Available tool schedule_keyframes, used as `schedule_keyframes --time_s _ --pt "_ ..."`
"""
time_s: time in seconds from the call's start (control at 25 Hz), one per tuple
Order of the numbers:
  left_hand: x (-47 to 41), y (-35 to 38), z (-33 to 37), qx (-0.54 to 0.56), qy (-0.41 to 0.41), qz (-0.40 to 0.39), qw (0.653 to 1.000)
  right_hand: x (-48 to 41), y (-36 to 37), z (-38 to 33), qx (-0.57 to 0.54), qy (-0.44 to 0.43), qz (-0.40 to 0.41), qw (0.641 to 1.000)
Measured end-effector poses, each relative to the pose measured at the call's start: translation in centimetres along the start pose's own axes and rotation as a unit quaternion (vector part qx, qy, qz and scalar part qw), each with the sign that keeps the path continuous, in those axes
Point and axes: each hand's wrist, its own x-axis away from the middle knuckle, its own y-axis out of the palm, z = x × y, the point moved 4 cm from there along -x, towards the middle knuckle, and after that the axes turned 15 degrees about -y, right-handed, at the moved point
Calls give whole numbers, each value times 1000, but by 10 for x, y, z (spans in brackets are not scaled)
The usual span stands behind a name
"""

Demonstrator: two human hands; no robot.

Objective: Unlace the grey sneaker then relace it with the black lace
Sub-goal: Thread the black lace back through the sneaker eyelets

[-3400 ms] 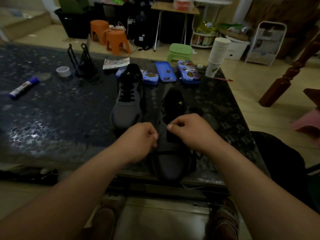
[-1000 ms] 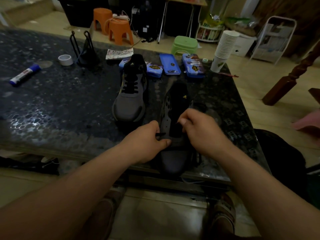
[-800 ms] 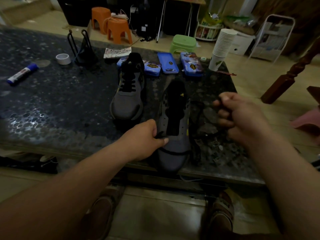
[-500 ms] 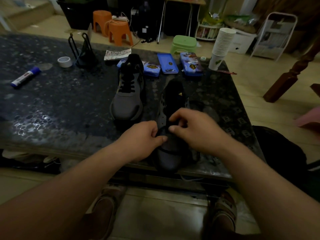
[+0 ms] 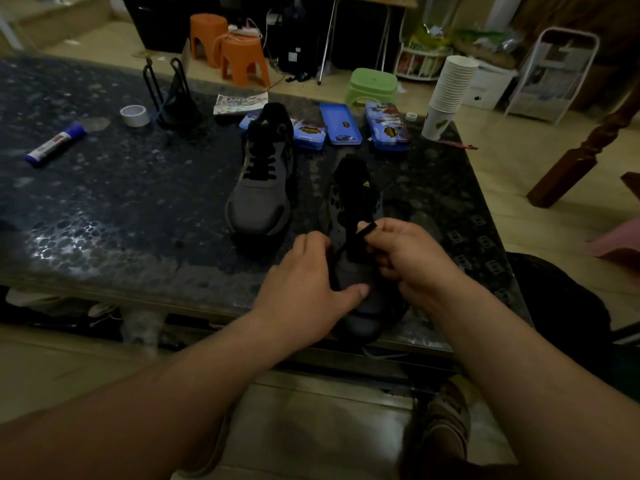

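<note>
Lace (image 5: 367, 227) (black) pinched in R hand (image 5: 410, 259); L hand (image 5: 304, 282) grips grey sneaker (image 5: 365, 315), thumb across toe.

Feed's pretty dim for me. Brightest bit is glare off the glossy table (image 5: 69, 237) way left of the grip; the grey sneaker (image 5: 356, 271) under it is murky, black lace (image 5: 367, 229) barely separates, left hand (image 5: 304, 282) slightly smeared, frame edges bowed.

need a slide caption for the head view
Right hand pinches the black lace over the grey sneaker while the left hand holds it.
</note>
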Motion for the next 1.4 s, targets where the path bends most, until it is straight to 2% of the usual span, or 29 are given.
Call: schedule_keyframes --time_s 0.08,0.2,0.36,0.44,0.52,0.6,0.68,0.84,0.96,1.04,1.12,1.16,1.2,1.28,1.36,1.4 --pt "10 4 0 -32 5 28 999 -4 2 7 -121 44 32 991" --pt "20 12 -7 -117 3 46 992 -10 1 8 -181 78 40 980" --pt "21 17 -13 -141 -1 46 989 -26 -49 -22 -259 35 152 953" --pt "20 15 -11 -136 -6 43 990 -26 -70 -30 -218 8 170 961" --pt "17 12 -7 -123 -13 38 992 -22 -68 -24 -109 -1 120 987" --pt "12 9 -5 -92 -16 35 995 -18 -58 -15 -73 -7 88 993" --pt "8 9 -6 -70 -21 34 997 -17 -59 -22 -118 -23 108 987" --pt "5 15 -11 -77 -15 33 996 -19 -97 -53 -219 -88 208 949" --pt "6 14 -13 -86 -27 20 996 -15 -108 -56 -235 -107 221 940" --pt "4 7 -5 -48 -21 48 997 -13 -104 -54 -202 -103 192 955" --pt "-2 -8 19 1 51 119 992 -8 -90 -56 -137 -102 120 978" --pt "-9 -14 37 9 102 127 987 -4 -82 -58 -107 -103 77 986" --pt "-16 -19 57 18 139 98 985 -1 -74 -60 -89 -104 38 990" --pt "-32 -25 89 48 147 -29 988 5 -62 -63 -80 -101 -27 991" --pt "-47 -32 103 143 101 -123 977 4 -61 -57 -62 -79 -48 994" --pt "-59 -37 101 224 46 -132 965 2 -65 -51 -44 -60 -30 997"
